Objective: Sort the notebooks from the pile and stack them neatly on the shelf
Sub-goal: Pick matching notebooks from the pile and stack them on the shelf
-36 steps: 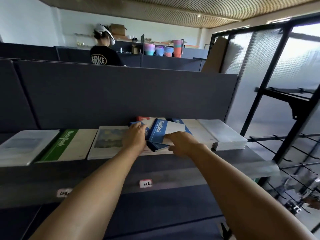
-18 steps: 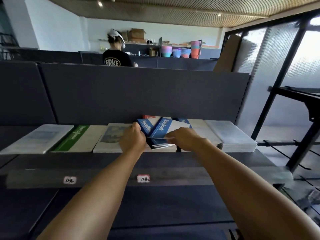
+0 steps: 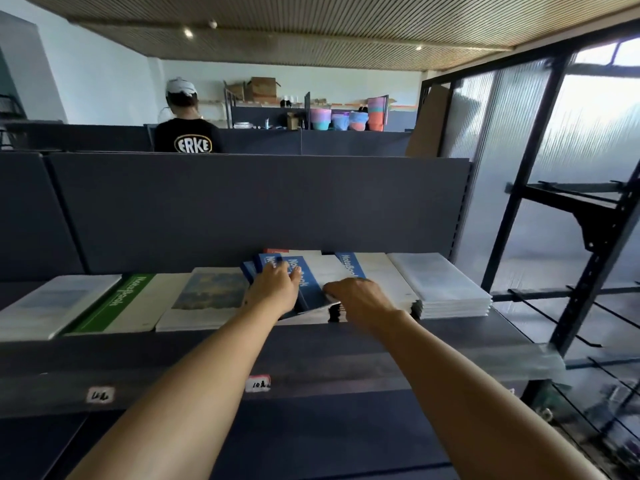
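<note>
A loose pile of blue-and-white notebooks [image 3: 308,284] lies mid-shelf on the grey shelf [image 3: 450,337]. My left hand [image 3: 277,289] rests flat on the left part of the pile, fingers stretched over the blue covers. At the pile's near right edge, my right hand [image 3: 360,299] curls its fingers round the top blue notebook, whose near corner is lifted a little. A red-topped notebook [image 3: 277,251] peeks out at the back of the pile.
Neat stacks flank the pile: a pale one [image 3: 52,303], a green one [image 3: 128,303], a painted-cover one [image 3: 211,296], a blue-striped one [image 3: 377,278] and a white one [image 3: 440,285]. A dark back panel [image 3: 242,209] rises behind. Black racking [image 3: 588,258] stands right. A person [image 3: 187,133] is beyond the partition.
The top blue notebook has swung from a slant to lie straighter on the pile under both hands. My view has tilted upward.
</note>
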Available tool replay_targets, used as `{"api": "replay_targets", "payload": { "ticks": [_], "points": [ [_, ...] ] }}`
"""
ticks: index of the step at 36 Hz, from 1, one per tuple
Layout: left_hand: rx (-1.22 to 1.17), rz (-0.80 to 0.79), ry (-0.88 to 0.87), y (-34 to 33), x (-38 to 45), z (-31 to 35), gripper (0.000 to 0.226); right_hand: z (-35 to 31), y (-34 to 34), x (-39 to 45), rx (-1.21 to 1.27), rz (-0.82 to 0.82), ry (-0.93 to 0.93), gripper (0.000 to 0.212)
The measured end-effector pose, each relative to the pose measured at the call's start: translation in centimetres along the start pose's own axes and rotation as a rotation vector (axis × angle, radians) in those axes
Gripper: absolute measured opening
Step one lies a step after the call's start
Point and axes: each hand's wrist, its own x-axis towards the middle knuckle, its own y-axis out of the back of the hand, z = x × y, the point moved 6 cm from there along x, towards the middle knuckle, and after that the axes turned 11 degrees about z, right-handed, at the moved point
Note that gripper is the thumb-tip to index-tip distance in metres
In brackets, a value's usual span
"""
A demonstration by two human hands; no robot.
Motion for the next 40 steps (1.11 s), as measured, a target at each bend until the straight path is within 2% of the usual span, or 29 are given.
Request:
{"api": "replay_targets", "payload": {
  "ticks": [4,8,11,13,16,19,26,30,32,34,36,37,38,40],
  "points": [
    [0.068,-0.065,-0.002,-0.6,-0.4,0.0,0.043,0.8,-0.1,0.0,-0.012,0.082,-0.044,0.054],
    [0.131,-0.103,-0.007,-1.0,-0.6,0.0,0.046,2.8,0.4,-0.2,-0.048,0.232,-0.137,0.048],
    [0.228,-0.111,-0.050,-1.0,-0.6,0.4,0.048,5.2,0.5,-0.8,-0.095,0.235,-0.224,0.047],
    [0.311,-0.149,-0.126,-1.4,-0.7,1.0,0.063,6.7,0.5,-1.5,-0.135,0.230,-0.276,0.046],
    [0.376,-0.291,-0.185,-2.9,-1.4,2.0,0.094,8.7,0.0,-2.6,-0.216,0.175,-0.344,0.043],
    [0.376,-0.364,-0.166,-4.0,-1.7,2.4,0.101,10.1,-0.9,-3.3,-0.191,0.082,-0.412,0.045],
    [0.469,-0.154,-0.133,-3.1,-1.2,3.3,0.079,10.6,-2.6,-2.8,0.129,-0.020,-0.458,0.068],
    [0.471,-0.131,-0.158,-2.7,-1.2,4.0,0.078,10.9,-2.6,-2.2,0.177,-0.055,-0.507,0.052],
    [0.451,-0.122,-0.180,-2.3,-0.9,4.1,0.082,10.9,-2.1,-2.0,0.112,0.001,-0.511,0.048],
    [0.428,-0.105,-0.194,-1.8,-0.5,3.9,0.081,10.1,-1.1,-1.7,0.061,0.150,-0.467,0.044],
    [0.430,-0.074,-0.216,-1.4,-0.4,3.9,0.076,8.8,-0.1,-1.3,0.090,0.277,-0.455,0.026],
    [0.432,-0.047,-0.226,-1.3,-0.4,4.0,0.072,8.2,0.2,-1.0,0.171,0.283,-0.489,0.025],
    [0.420,-0.013,-0.230,-1.2,-0.6,4.2,0.068,7.5,0.3,-0.6,0.310,0.252,-0.549,0.035],
    [0.362,0.056,-0.225,-1.1,-1.1,4.7,0.057,6.1,0.1,0.0,0.722,0.166,-0.706,0.054]
  ]
}}
